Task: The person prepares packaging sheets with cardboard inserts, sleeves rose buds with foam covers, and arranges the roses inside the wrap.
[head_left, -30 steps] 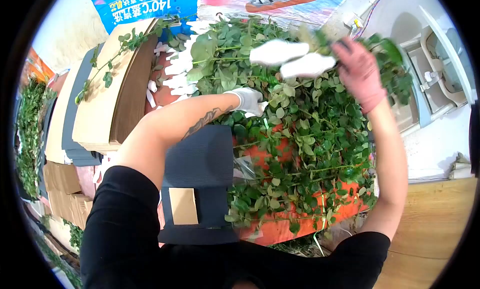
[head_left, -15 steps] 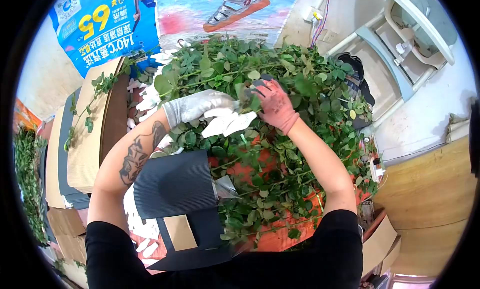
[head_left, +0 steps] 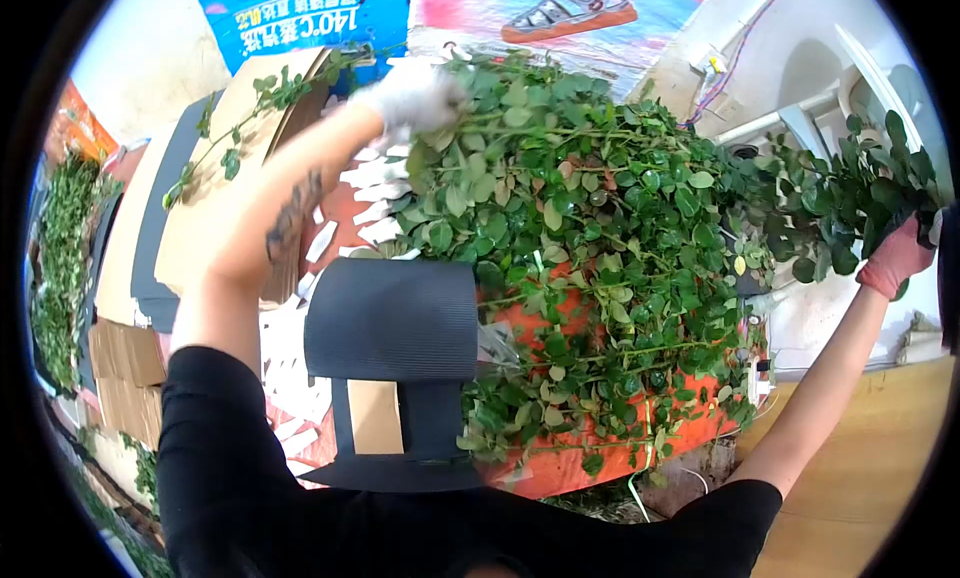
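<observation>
My right hand (head_left: pixel 900 258), in a red glove with dark fingertips, is stretched far out to the right. It is closed round a bunch of leafy stems (head_left: pixel 835 203), whose leaves fan out to the left. My left hand (head_left: pixel 420 96), in a pale grey glove, is over the back left of a big heap of leafy stems (head_left: pixel 620 198). Motion smears its fingers, so what they hold, if anything, is unclear. White sleeve-like pieces (head_left: pixel 380 193) line the heap's left side, beneath and in front of that hand.
A black corrugated sheet (head_left: pixel 390 318) with a cardboard piece (head_left: pixel 375 418) lies near my body on the orange-covered table (head_left: pixel 590 468). Stacked cardboard sheets (head_left: pixel 235 198) stand on the left. A white-framed chair (head_left: pixel 800 118) and wooden panel (head_left: pixel 850 448) are at right.
My right hand has swung from the heap's middle to the far right with leafy stems. My left hand has moved up, away from the white pieces by the right hand. The camera view has shifted.
</observation>
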`<act>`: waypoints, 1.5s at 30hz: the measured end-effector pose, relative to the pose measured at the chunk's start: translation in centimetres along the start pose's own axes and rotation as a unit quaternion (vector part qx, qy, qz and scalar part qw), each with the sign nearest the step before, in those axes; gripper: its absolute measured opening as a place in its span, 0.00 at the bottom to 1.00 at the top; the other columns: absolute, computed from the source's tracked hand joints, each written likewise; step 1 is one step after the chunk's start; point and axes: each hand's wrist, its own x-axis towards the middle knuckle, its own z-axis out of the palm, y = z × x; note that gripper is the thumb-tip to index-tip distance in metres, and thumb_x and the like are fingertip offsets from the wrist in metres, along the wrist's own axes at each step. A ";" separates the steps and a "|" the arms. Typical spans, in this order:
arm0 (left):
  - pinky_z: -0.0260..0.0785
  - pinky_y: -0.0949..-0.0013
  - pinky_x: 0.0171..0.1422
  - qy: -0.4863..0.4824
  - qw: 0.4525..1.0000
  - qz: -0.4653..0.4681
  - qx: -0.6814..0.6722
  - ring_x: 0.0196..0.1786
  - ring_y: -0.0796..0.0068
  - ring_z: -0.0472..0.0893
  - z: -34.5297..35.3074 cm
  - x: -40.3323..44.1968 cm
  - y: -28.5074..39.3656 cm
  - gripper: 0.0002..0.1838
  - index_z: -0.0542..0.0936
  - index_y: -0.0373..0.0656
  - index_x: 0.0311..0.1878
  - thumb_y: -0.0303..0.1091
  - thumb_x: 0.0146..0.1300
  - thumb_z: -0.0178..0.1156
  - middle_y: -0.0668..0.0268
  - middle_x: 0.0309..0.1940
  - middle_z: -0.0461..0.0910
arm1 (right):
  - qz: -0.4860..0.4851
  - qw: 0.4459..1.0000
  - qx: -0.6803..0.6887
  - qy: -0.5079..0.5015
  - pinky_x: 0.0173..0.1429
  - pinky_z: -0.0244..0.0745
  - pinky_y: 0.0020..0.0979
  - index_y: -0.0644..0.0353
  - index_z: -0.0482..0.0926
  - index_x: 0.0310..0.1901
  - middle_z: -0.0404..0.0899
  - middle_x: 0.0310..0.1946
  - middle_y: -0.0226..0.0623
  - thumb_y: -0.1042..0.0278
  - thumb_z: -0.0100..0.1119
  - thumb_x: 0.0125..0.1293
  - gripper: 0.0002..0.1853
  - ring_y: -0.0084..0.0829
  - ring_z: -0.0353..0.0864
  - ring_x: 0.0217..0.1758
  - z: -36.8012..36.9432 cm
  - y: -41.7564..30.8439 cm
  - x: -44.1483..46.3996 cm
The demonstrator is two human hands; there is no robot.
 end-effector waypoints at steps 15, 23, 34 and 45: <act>0.70 0.57 0.52 -0.110 0.989 -0.084 0.052 0.48 0.61 0.79 8.3 -5.6 -0.5 0.19 0.81 0.50 0.41 0.50 0.52 0.55 0.61 0.37 0.81 | -0.116 0.899 0.172 -0.386 0.58 0.73 0.33 0.59 0.76 0.48 0.78 0.46 0.38 0.79 0.66 0.41 0.27 0.35 0.78 0.51 8.7 -18.4 -15.0; 0.71 0.63 0.48 -0.003 0.978 0.108 -0.179 0.40 0.61 0.81 13.8 -4.6 -6.9 0.14 0.81 0.46 0.43 0.36 0.54 0.58 0.58 0.34 0.82 | -0.268 0.791 0.150 -0.529 0.68 0.62 0.35 0.56 0.77 0.48 0.75 0.52 0.42 0.64 0.65 0.47 0.23 0.39 0.70 0.61 13.6 -29.3 -21.0; 0.73 0.69 0.53 0.005 0.723 -0.016 -0.690 0.44 0.78 0.78 -4.1 -1.5 -5.6 0.24 0.73 0.41 0.57 0.50 0.67 0.50 0.65 0.45 0.79 | -0.093 0.837 0.155 -0.517 0.64 0.67 0.36 0.65 0.65 0.62 0.75 0.51 0.53 0.70 0.58 0.54 0.31 0.43 0.74 0.57 18.7 -27.2 -16.5; 0.67 0.58 0.60 -0.254 0.966 -0.052 -0.024 0.55 0.57 0.76 9.8 -7.3 -2.3 0.29 0.72 0.51 0.60 0.50 0.55 0.53 0.54 0.51 0.77 | 0.067 0.885 0.329 -0.322 0.60 0.65 0.28 0.66 0.70 0.58 0.78 0.50 0.40 0.78 0.54 0.60 0.22 0.28 0.74 0.53 14.9 -17.7 -11.4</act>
